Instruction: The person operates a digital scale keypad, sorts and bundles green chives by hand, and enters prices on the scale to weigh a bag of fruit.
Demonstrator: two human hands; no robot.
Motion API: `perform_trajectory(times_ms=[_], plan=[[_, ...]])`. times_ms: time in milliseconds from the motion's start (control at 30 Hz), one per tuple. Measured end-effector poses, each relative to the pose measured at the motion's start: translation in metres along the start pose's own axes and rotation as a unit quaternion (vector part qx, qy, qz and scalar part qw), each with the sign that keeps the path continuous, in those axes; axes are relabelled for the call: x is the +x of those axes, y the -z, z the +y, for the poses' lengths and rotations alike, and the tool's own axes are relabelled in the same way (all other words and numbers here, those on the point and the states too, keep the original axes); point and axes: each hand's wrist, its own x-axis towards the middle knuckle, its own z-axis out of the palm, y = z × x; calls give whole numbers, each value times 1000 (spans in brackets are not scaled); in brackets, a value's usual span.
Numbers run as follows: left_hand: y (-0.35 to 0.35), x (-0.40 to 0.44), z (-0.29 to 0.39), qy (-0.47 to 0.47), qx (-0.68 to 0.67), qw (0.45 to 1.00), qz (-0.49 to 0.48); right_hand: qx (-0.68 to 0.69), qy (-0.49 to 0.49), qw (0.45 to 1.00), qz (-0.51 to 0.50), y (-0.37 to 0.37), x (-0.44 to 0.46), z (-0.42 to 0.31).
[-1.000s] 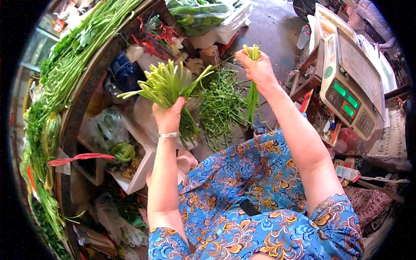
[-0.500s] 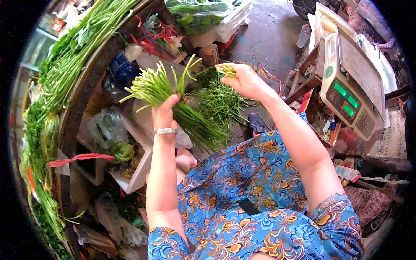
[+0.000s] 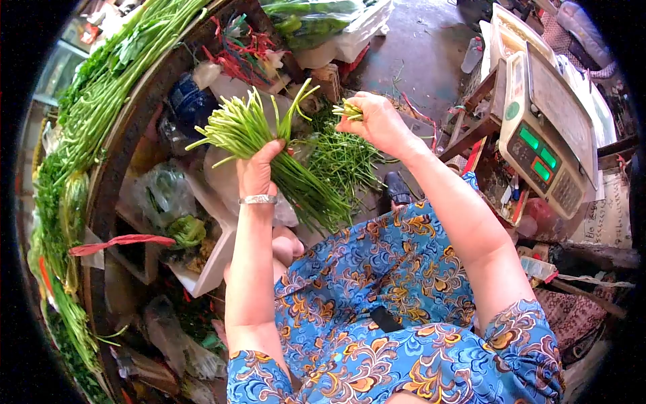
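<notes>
While the left hand point(image 3: 256, 170) grasps a thick bunch point(image 3: 306, 188) of green stems, its fingers closed round it and its thumb laid across, the right hand point(image 3: 382, 124) pinches a few stems point(image 3: 348, 111) between thumb and fingers. The bunch is in front of the blue patterned dress point(image 3: 383, 262), its long axis slanting from upper left to lower right in the view. Its pale ends fan out toward the upper left, beyond the left hand, and its darker, thinner ends trail to the lower right, near the dress. Several stalks split from the fan and point to the upper right. The few stems in the right hand show their pale ends pointing left, toward the bunch but apart from it; the hand hides most of their length. Beyond the bunch, between and below the two hands in the view, lies a loose, tangled pile point(image 3: 346, 158) of similar greens. A silvery bracelet point(image 3: 258, 199) circles the left wrist. Well to the right is a scale point(image 3: 531, 138) with lit green digits; on the far left, long-stemmed greens point(image 3: 124, 81) line a curved desk point(image 3: 145, 84).
</notes>
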Motion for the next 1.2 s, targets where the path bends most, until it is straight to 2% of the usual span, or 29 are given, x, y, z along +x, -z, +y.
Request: perform_trajectory(times_ms=[167, 233, 333, 367, 400, 467, 500, 533, 600, 633, 667, 733, 767, 933, 1000, 1133, 1200], plan=[[3, 3, -6, -8, -17, 1000, -16, -8, -5, 1000, -14, -6, -3, 0], [2, 2, -5, -8, -16, 1000, -17, 75, 16, 997, -20, -13, -3, 5], [0, 2, -6, -14, -17, 1000, -18, 74, 17, 996, -35, -8, -8, -8], [1, 2, -6, -14, -17, 1000, -18, 166, -12, 986, -18, -6, -7, -16], [1, 1, -5, -6, -17, 1000, -20, 165, -12, 986, -18, -9, -5, -11], [1, 1, -6, 2, -17, 1000, -22, 306, -103, 947, 13, -17, 2, 2], [1, 1, -6, 13, -20, 999, -28, 302, -145, 942, 15, -15, 5, -3], [1, 1, -7, 23, -24, 999, -34, 302, -145, 942, 15, -11, 6, -8], [-3, -1, -8, 24, -14, 999, -42, 436, -277, 856, -29, -3, 6, -20], [-5, -1, -8, 24, -4, 998, -50, 498, -268, 824, -21, -9, 6, -21], [-8, 0, -11, 24, -4, 998, -51, 498, -268, 824, -20, -13, 6, -22], [-14, -1, -16, -33, 31, 997, -67, 625, -245, 741, -29, -19, 5, -25], [-16, -4, -18, -32, 39, 995, -81, 657, -247, 712, -31, -20, 5, -26], [-19, -4, -20, -20, 46, 995, -87, 641, -247, 727, 6, -13, 10, -26], [-18, -3, -22, -44, 59, 995, -74, 629, -225, 743, 43, -14, 10, -19], [-4, 5, -24, -30, 86, 994, -54, 609, -201, 755, 138, 8, 12, 10], [4, 10, -23, -53, 100, 993, -30, 627, -219, 717, 211, 25, 13, 28]])
